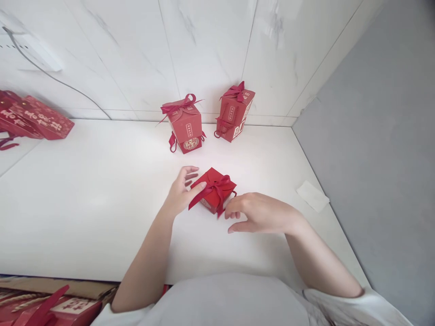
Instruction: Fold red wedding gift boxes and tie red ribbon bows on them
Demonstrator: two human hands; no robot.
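Note:
A small red gift box (209, 197) stands on the white table in front of me, a dark red ribbon (219, 184) tied in a bow across its folded top. My left hand (183, 190) is at the box's left side, its thumb over the ribbon and top edge, the other fingers spread beside the corner. At the right side is my right hand (253, 212), fingers loosely bent close to a hanging ribbon tail, thumb held apart. I see nothing held in it. Whether its fingertips touch the box, I cannot tell.
Two similar ribboned boxes, a left one (186, 124) and a right one (235, 113), stand near the tiled wall. More red boxes (44, 120) lie far left under a grey cable (64, 83). A white paper (312, 196) lies by the grey panel (374, 149). Red packages (78, 312) sit below the table's front edge.

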